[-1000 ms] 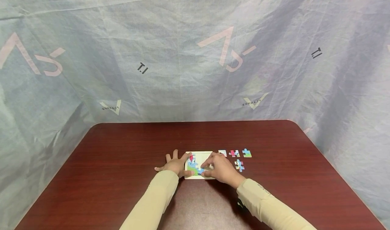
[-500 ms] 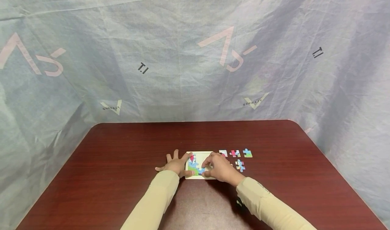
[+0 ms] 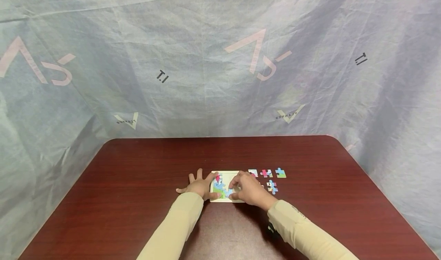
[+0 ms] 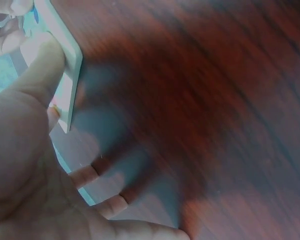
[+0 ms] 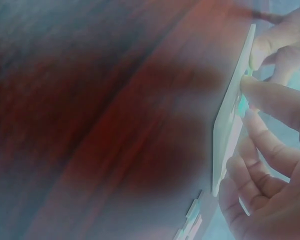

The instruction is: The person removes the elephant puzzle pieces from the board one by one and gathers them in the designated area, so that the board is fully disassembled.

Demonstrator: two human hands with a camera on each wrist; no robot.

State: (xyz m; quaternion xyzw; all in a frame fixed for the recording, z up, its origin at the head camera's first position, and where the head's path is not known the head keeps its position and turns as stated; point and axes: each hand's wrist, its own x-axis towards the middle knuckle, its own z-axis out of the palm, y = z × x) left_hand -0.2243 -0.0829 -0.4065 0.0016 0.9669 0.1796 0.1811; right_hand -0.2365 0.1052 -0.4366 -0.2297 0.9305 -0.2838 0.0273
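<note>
A shallow puzzle board [image 3: 225, 172] with a pale rim lies on the table in the head view. Its left part carries fitted pieces with a blue character, a red patch and green ground. My left hand [image 3: 198, 188] rests at the board's left side, fingers spread, thumb pressing its lower left part. Over the right half, my right hand [image 3: 250, 190] pinches a bluish puzzle piece [image 5: 243, 106] between thumb and index finger, low against the board. That hand covers the board's right side and most of the piece. Whether the piece sits flat cannot be told.
Right of the board lie several loose puzzle pieces, among them a blue-green one [image 3: 280, 173], a red-and-white one [image 3: 267, 173] and a blue one [image 3: 272, 187]. Another [image 3: 253, 172] is partly behind the right hand. A grey printed cloth [image 3: 206, 61] hangs behind the dark red table [image 3: 144, 164].
Both hands keep nearly the same places. The right index finger has bent a little and drawn back towards the thumb. The view has shifted very slightly.
</note>
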